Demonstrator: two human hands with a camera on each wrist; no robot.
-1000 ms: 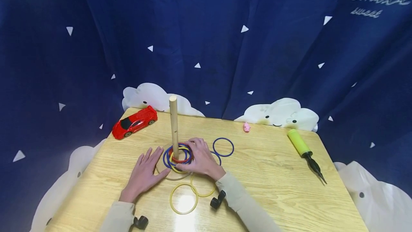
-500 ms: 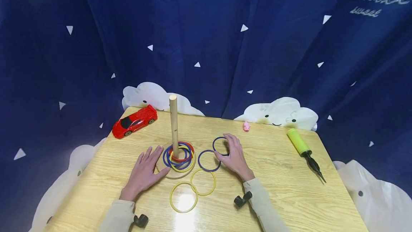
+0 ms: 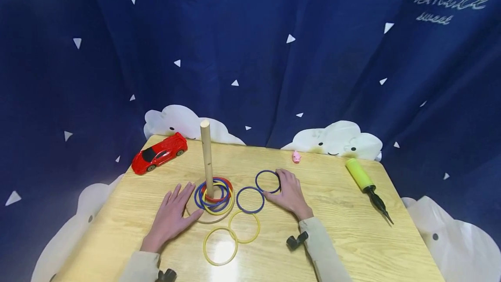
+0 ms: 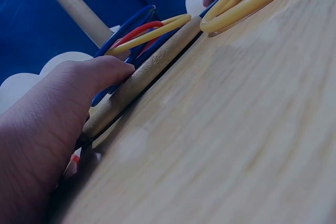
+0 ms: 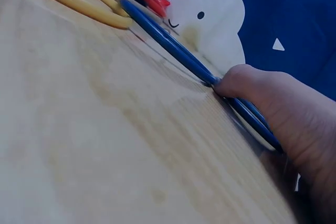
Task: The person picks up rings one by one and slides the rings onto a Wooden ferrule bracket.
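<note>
Nearest, two pale cloth sleeves (image 3: pixel 322 249), a black wrist piece (image 3: pixel 297 240) strapped at each cuff. Counter (image 3: pixel 332 238): light wood look, streaky grain, glossy enough to hold a white glare patch. In that glare, near yellow ring (image 3: pixel 219 265), slim and round in section, overlapping a far yellow ring (image 3: pixel 244 242).

Left hand (image 3: pixel 167 223) palm down, fingers spread and relaxed, holding nothing; thumb rests on the edge of a flat round wooden disc (image 3: pixel 209 218), rim rough in the left wrist view.

On the disc, a loose heap of rings (image 3: pixel 233 196), red, blue and yellow, smooth-surfaced, some tilted, looped about the foot of the peg (image 3: pixel 207 156): upright, cylindrical, pale wood, a small dark mark partway up.

To the right, near blue ring (image 3: pixel 250 213) flat on the counter. Beyond it, far blue ring (image 3: pixel 268 170); right hand (image 3: pixel 289 193) arched at its right side, thumb touching blue at the rim. Whether the fingers pinch it, cannot tell.

Farther out: yellow-green pump (image 3: pixel 364 181) with black tapered end, glossy red car (image 3: pixel 159 153), small pink pig (image 3: pixel 296 156). Behind all, folded navy curtain (image 3: pixel 242 38), white triangles and smiling clouds
</note>
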